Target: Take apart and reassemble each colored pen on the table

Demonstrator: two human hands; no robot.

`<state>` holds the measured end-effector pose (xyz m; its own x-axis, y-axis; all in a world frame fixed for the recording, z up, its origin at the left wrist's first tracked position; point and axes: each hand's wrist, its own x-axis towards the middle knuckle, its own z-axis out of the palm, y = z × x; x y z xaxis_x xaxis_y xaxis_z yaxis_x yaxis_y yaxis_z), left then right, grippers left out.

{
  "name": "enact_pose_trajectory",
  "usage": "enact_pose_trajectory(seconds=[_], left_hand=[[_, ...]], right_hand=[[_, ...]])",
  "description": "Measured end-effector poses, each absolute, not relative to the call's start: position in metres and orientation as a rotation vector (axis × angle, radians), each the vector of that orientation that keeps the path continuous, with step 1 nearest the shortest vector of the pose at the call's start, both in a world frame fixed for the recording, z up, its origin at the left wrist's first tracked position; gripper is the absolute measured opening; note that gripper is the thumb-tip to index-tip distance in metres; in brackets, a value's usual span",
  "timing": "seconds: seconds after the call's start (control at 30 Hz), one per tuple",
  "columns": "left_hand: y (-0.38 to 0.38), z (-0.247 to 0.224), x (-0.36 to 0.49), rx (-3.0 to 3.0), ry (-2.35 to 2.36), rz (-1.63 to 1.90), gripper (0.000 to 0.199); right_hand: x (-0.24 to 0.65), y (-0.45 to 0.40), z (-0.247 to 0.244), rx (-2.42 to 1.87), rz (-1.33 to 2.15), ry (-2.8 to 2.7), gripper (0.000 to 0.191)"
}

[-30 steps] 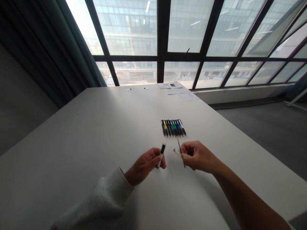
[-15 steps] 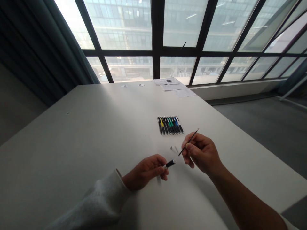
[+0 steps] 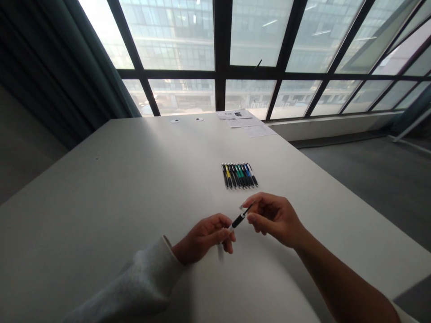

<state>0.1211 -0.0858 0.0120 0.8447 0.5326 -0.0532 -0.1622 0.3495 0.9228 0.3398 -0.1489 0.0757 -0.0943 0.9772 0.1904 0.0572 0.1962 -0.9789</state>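
Observation:
My left hand (image 3: 210, 237) is closed around a white pen barrel with a black grip (image 3: 238, 221), its front end tilted up to the right. A thin dark pen refill (image 3: 248, 209) stands partly in that front end. My right hand (image 3: 274, 217) has thumb and forefinger around the outer part of the refill; the exact contact is hard to see. By the right forefinger's tip lies a small pen tip piece (image 3: 240, 207) on the table. Beyond the hands, several click pens (image 3: 239, 176) lie side by side in a row, with black, yellow, green, blue and white bodies.
The white table (image 3: 151, 179) reaches to the window, and its right edge drops to a grey floor. Printed sheets (image 3: 239, 117) lie at the far end, beside two round white fittings (image 3: 200, 119). A dark curtain (image 3: 67, 67) hangs on the left.
My right hand has moved left and tipped the refill to the barrel, where its lower end is now inside. The left hand has angled the barrel upward slightly.

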Motion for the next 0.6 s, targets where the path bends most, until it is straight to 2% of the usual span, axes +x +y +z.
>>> enact_pose_trajectory(seconds=[0.3,0.5,0.6], left_hand=[[-0.087,0.017,0.123,1.124,0.387,0.448,0.029],[-0.087,0.015,0.122,1.136,0.393,0.459,0.027],[-0.085,0.011,0.121,1.162,0.374,0.496,0.025]], right_hand=[[0.337,-0.147,0.071,-1.061,1.124,-1.368,0.014],[0.345,-0.144,0.077,-1.14,1.092,-1.421,0.02],[0.356,-0.136,0.072,-1.339,0.981,-1.467,0.024]])
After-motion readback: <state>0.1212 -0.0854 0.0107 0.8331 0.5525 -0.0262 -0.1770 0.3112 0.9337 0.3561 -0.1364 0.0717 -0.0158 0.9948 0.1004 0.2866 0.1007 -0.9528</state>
